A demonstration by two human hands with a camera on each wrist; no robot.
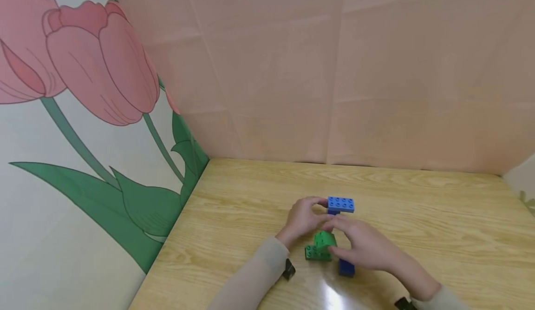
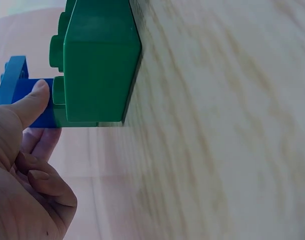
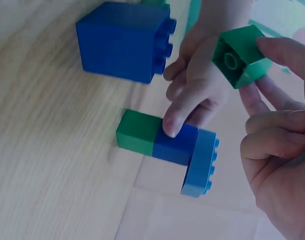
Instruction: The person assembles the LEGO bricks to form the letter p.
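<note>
Pinched green block (image 1: 324, 240), back edge (image 1: 326, 164) distant

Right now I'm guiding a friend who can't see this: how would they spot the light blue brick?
On the table, find the left hand, which grips a dark blue brick standing on a green brick. The light blue brick caps the two, jutting past them to one side. Its paler blue sets it apart from the dark blue brick below.
</note>
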